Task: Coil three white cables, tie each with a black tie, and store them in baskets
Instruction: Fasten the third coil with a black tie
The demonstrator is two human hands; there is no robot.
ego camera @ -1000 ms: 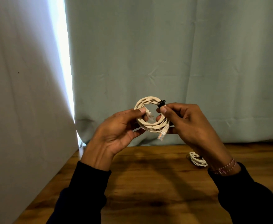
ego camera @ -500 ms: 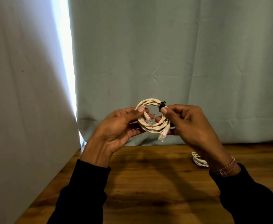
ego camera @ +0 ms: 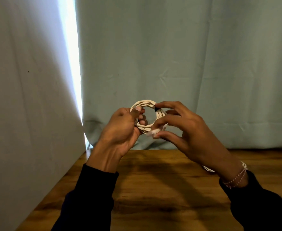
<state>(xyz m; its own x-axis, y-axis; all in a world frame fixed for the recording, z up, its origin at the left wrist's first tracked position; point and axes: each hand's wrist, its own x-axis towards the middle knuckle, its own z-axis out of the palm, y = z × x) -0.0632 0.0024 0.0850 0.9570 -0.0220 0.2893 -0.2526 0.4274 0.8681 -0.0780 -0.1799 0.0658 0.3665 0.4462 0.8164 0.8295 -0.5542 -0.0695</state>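
Coiled white cable (ego camera: 143, 114) held up in mid-air above the wooden surface (ego camera: 153, 189), w/ the pale green curtain (ego camera: 187, 64) behind it; the coil faces the camera as an open ring. L hand (ego camera: 120, 129) grips the coil at its 9 o'clock side, thumb across the front of the strands, fingers (ego camera: 142, 121) curled thru the ring from behind. R hand (ego camera: 185, 130) is at the coil's 3 o'clock side; index tip and thumb pinch at the black tie (ego camera: 155, 109), which sits at approx 2 o'clock on the ring, wrapped round the strands; the other R fingers are spread and lightly bent, lower ones near the clear plug end (ego camera: 153, 132) at approx 5 o'clock, which is blurred, so contact there can't be told for sure. A 2nd white coil (ego camera: 207, 168) lies on the surface at 4 o'clock from the held one, mostly hidden behind the R wrist; only a small arc shows. Bead bracelet (ego camera: 235, 178) on the R wrist; dark sleeves (ego camera: 90, 189) on both arms. White sheet (ego camera: 28, 97) hangs at the 9 o'clock side of the view; bright strip of light (ego camera: 72, 47) btwn it and the curtain.
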